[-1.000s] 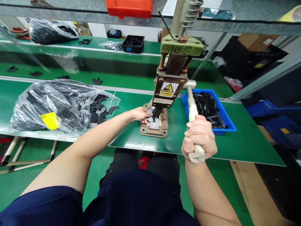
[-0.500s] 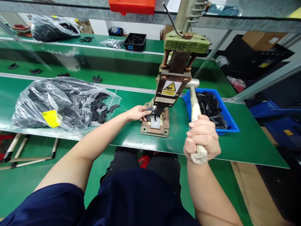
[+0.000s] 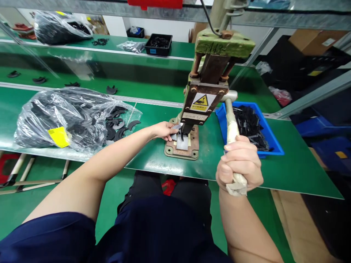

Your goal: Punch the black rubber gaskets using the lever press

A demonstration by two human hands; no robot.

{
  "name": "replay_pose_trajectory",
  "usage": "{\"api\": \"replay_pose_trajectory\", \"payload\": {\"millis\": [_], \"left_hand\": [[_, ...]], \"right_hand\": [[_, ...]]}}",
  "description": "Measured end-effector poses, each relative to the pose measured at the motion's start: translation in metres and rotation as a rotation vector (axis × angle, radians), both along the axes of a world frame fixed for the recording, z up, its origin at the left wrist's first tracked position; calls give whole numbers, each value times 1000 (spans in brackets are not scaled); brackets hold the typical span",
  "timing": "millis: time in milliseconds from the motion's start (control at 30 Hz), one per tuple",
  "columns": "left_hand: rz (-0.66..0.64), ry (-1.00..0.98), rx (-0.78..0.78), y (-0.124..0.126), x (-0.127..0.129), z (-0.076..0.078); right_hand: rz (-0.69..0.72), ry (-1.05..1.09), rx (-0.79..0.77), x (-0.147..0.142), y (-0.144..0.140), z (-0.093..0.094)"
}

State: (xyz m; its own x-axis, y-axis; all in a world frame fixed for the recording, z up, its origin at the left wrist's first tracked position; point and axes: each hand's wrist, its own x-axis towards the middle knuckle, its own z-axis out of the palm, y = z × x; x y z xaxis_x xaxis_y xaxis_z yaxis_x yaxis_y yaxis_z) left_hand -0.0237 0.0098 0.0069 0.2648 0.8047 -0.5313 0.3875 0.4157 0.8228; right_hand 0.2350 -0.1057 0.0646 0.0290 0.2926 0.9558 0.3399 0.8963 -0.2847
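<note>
My left hand (image 3: 164, 130) is closed, pinching a dark grey curved plastic piece (image 3: 176, 133) at the base of the hand press (image 3: 206, 95). That piece sits beside a small black part under the press ram, and the ram partly hides where they meet. A light metal plate (image 3: 182, 143) lies on the rusty press base (image 3: 170, 150). On the right, my right hand (image 3: 240, 163) is wrapped round the tape-covered press lever (image 3: 232, 126), which slopes down toward me.
Left of the press lies a clear plastic bag (image 3: 55, 117) of curved pieces, some spilling from its mouth. A blue bin (image 3: 275, 146) of black parts stands right of the lever. Behind, several curved pieces (image 3: 111, 90) rest on a green ledge, with a black tray (image 3: 159, 50) farther back.
The view has shifted a little, so the press appears slightly farther right. The curved piece in my left hand has tilted and shows a lighter face. My right hand keeps its grip on the lever.
</note>
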Motion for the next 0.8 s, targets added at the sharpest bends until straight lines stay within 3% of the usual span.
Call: {"api": "replay_pose_trajectory", "payload": {"millis": [133, 400, 467, 567, 700, 767, 800], "left_hand": [[49, -26, -109, -2, 3, 3], [135, -140, -92, -10, 9, -6], [132, -161, -72, -11, 8, -7], [118, -193, -45, -12, 7, -9], [112, -250, 1, -21, 5, -9], [115, -273, 25, -30, 0, -7], [114, -279, 38, -35, -3, -5]], "right_hand": [[-9, 25, -10, -1, -1, 0], [-39, 82, 45, -11, 6, 8], [-8, 143, 103, -14, 14, 25], [107, 215, 125, -16, 30, 68], [144, 135, -61, -10, 49, 123], [118, 106, -98, -6, 54, 121], [87, 113, -88, -5, 55, 110]]}}
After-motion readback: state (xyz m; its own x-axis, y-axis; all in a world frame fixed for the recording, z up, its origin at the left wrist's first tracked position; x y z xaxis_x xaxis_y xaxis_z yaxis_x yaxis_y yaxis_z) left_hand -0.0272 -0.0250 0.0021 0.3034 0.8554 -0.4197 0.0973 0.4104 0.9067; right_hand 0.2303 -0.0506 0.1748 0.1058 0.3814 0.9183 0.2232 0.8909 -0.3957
